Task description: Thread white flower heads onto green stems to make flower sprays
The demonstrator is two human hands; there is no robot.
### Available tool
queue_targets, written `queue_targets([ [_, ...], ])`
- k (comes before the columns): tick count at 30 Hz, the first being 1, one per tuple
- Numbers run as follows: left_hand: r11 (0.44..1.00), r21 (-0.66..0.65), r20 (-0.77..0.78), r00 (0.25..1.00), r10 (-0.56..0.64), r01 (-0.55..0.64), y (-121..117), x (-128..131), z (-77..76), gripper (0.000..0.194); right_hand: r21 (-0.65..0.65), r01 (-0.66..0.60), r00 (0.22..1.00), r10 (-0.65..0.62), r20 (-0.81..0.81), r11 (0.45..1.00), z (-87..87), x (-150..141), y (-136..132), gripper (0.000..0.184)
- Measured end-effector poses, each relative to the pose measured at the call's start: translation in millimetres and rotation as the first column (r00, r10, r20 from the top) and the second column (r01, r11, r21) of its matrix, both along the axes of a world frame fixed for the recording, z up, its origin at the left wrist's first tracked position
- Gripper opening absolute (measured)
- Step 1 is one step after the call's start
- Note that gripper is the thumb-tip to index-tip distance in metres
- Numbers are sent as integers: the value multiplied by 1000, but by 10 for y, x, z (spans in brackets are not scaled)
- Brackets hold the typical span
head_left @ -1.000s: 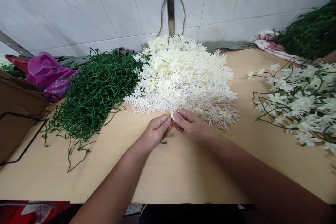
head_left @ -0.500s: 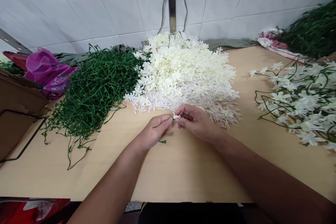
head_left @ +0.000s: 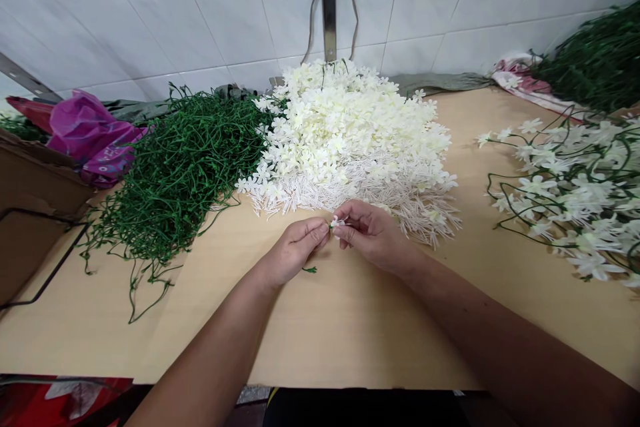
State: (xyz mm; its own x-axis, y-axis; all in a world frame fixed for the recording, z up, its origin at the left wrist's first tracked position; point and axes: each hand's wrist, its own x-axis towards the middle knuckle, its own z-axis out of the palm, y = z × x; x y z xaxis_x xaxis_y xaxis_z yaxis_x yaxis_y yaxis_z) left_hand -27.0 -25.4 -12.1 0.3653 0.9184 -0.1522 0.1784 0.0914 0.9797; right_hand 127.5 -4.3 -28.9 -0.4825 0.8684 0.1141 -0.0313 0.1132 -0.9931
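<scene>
My left hand (head_left: 301, 245) pinches a green plastic stem (head_left: 310, 270); one end of it pokes out below my fingers, the rest is mostly hidden. Against the stem's upper end, my right hand (head_left: 367, 232) holds a small white artificial flower (head_left: 337, 221) between thumb and fingers. Both hands meet just in front of a heap of white artificial flowers (head_left: 350, 120), whose pale thin stalks (head_left: 370, 180) point toward me. Left of that heap lies a tangled pile of green plastic stems (head_left: 185, 173).
Flowers on green stems (head_left: 580, 193) lie at the right, with more green stems (head_left: 600, 60) behind them. A purple plastic bag (head_left: 90, 137) and a cardboard box (head_left: 35, 213) are at the left. A metal bracket (head_left: 329, 10) stands against the tiled wall. Cardboard (head_left: 320, 333) covers the table.
My right fingers have shifted and spread a little, so the white flower between my hands shows more. My left hand keeps its pinch. The view has tilted slightly.
</scene>
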Motion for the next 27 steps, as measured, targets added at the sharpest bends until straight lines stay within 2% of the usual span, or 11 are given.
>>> queue_targets([
  [2, 1000, -9, 0, 1000, 4, -4, -1, 1, -5, 35, 4, 24, 1000, -24, 18, 1000, 3, -2, 1, 6],
  [9, 998, -55, 58, 998, 22, -19, -6, 5, -22, 35, 0, 117, 991, -117, 57, 993, 37, -68, -35, 12],
  [16, 997, -39, 158, 986, -57, 64, -30, -29, -49, 31, 81, 148, 984, -154, 85, 986, 1, -135, -113, 13],
  [19, 999, -53, 146, 989, 1, 7, -25, 18, -58, 33, 88, 172, 978, -180, 100, 981, 3, -155, -111, 13],
  [23, 991, 3, 92, 987, 130, -131, 7, 68, -34, 35, 92, 186, 974, -196, 115, 978, 89, -99, -66, 10],
  [25, 983, 48, -6, 984, 175, -175, 26, 29, -21, 32, 145, 206, 960, -228, 161, 968, 152, 4, -29, 11],
  [27, 972, 112, -113, 969, 219, -206, 45, -48, -22, 29, 265, 258, 914, -324, 244, 929, 204, 156, 18, 16],
])
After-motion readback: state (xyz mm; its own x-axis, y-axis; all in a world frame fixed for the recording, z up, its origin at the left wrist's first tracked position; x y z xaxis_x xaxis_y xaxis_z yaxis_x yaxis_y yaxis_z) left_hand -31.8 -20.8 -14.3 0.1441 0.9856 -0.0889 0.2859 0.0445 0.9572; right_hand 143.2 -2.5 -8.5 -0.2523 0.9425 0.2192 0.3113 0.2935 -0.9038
